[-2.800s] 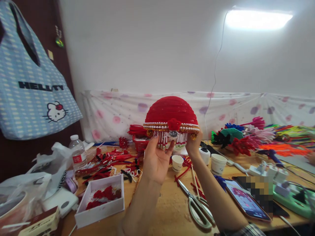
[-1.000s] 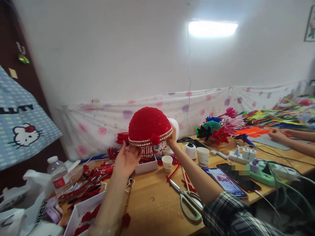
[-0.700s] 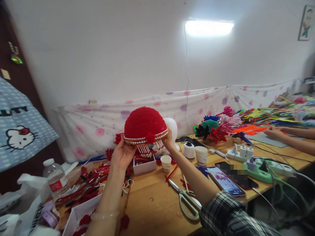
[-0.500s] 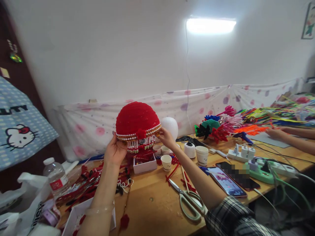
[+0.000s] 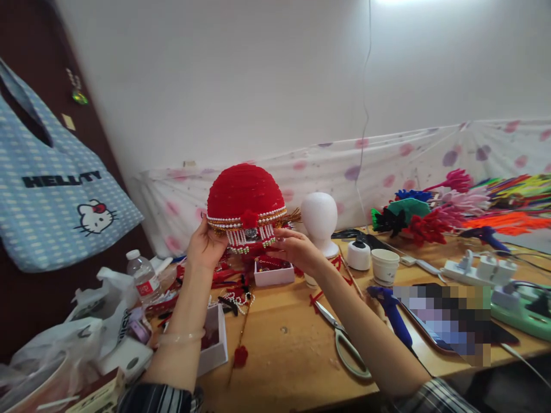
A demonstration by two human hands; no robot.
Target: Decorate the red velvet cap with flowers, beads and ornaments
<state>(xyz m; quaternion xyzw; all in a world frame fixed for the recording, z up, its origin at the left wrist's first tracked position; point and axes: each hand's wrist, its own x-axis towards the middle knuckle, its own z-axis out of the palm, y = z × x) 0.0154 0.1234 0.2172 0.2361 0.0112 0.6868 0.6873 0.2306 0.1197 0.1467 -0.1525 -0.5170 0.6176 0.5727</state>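
Note:
A domed red cap (image 5: pixel 246 192), trimmed with white and gold beads, a red flower and hanging bead fringes (image 5: pixel 236 238), is held up above the table. My left hand (image 5: pixel 205 244) grips its lower left edge, fingers partly hidden behind the rim. At the lower right, my right hand (image 5: pixel 297 248) has its fingers at the fringe and rim; their tips are partly hidden. Behind my right hand stands a white foam head (image 5: pixel 319 221). Under the cap sits a small white box (image 5: pixel 274 276) of beads and trimmings.
Scissors (image 5: pixel 350 355) lie by my right forearm, near a blue glue gun (image 5: pixel 396 321) and phones (image 5: pixel 447 324). Paper cup (image 5: pixel 385 268), power strips (image 5: pixel 469 269) and coloured chenille flowers (image 5: pixel 426 215) are to the right. A bottle (image 5: pixel 144 278) and plastic bags (image 5: pixel 103 298) crowd the left.
My view has turned left, so table things appear farther right. The foam head shows fully beside the cap. My right hand has shifted from the cap's side down to the fringe.

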